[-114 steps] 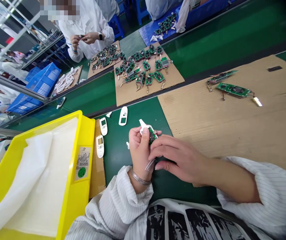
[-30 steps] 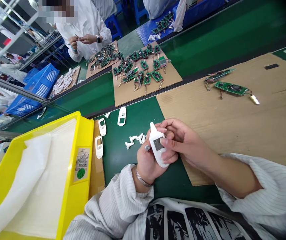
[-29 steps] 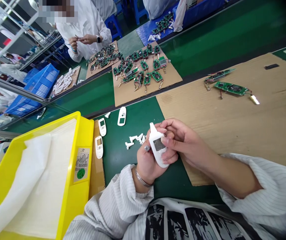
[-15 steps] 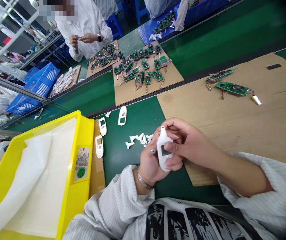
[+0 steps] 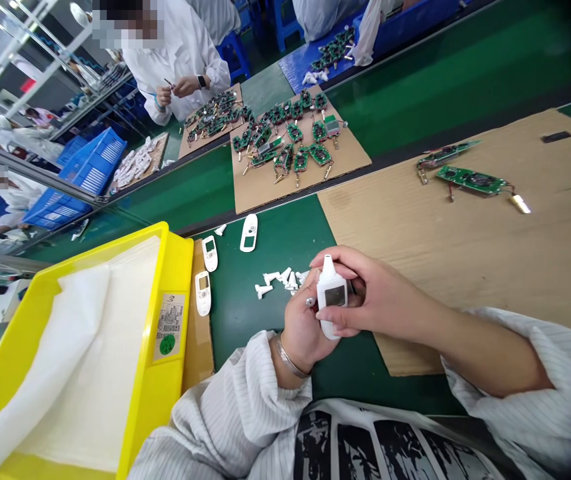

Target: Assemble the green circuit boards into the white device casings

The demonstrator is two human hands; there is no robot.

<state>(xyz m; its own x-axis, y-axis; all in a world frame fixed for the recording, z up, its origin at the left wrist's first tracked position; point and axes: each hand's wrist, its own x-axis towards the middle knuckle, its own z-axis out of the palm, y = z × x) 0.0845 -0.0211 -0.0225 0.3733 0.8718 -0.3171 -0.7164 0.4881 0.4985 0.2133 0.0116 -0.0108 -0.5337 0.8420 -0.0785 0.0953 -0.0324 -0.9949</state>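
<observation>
Green tabletop (image 5: 275,230) on an assembly line, cardboard sheet (image 5: 440,247) to the right. Since 3.8 s ago the bare board in the hands is covered; the white casing (image 5: 332,300) now stands nearly upright, screen to the camera. Left hand (image 5: 302,327) is clenched around its lower end from behind, and right hand (image 5: 380,303) pinches it from the side, thumb across the bottom. The casing is held just above the tabletop at the cardboard's edge. Small white parts (image 5: 278,280) lie just behind, spare shells (image 5: 202,293) beside the yellow bin (image 5: 178,260), two boards (image 5: 470,180) well apart on the cardboard.

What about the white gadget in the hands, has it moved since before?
Yes. The white gadget shifted slightly right, from the white pegs toward the cardboard sheet.
</observation>
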